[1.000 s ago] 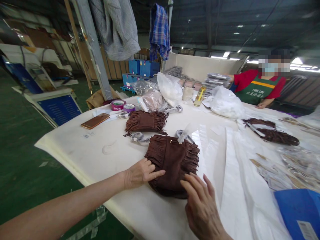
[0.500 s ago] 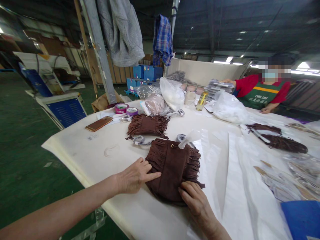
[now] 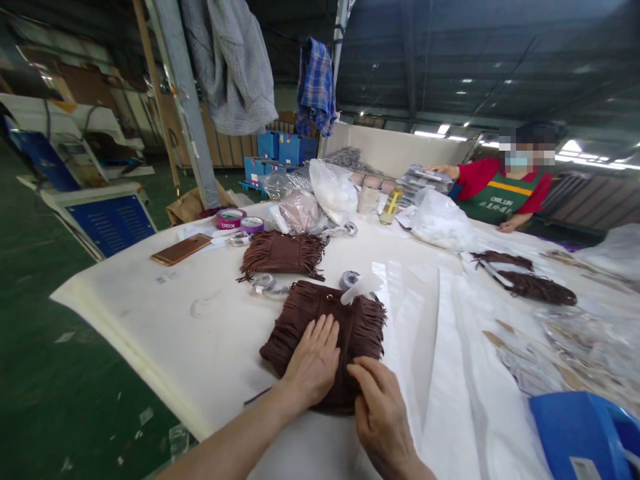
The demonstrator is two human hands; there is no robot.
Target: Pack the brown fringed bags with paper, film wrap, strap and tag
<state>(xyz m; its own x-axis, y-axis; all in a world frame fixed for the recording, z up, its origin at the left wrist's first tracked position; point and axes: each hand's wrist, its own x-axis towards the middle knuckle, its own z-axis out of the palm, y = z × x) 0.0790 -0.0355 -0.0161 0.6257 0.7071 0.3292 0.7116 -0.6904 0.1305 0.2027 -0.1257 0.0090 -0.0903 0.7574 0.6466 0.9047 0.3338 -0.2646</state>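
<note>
A dark brown fringed bag lies on the white table before me, a small gold-coloured ring at its top edge. My left hand rests flat on the bag's middle, fingers stretched towards its top. Beside it, my right hand has curled fingers on the bag's lower right edge; part of that grip is hidden. Just behind lies a second brown fringed piece. Wrapped coils in clear plastic sit between the two, and a pale plastic strip lies at the bag's top right.
White plastic sheets spread to the right, with a blue container at the near right. A phone, tape rolls and a bottle of yellow liquid stand farther back. Across the table is a co-worker in a green apron.
My left hand has moved from pointing at the bag's left side to lying flat on its middle. My right hand stays at the lower right edge. The view has shifted slightly right.
</note>
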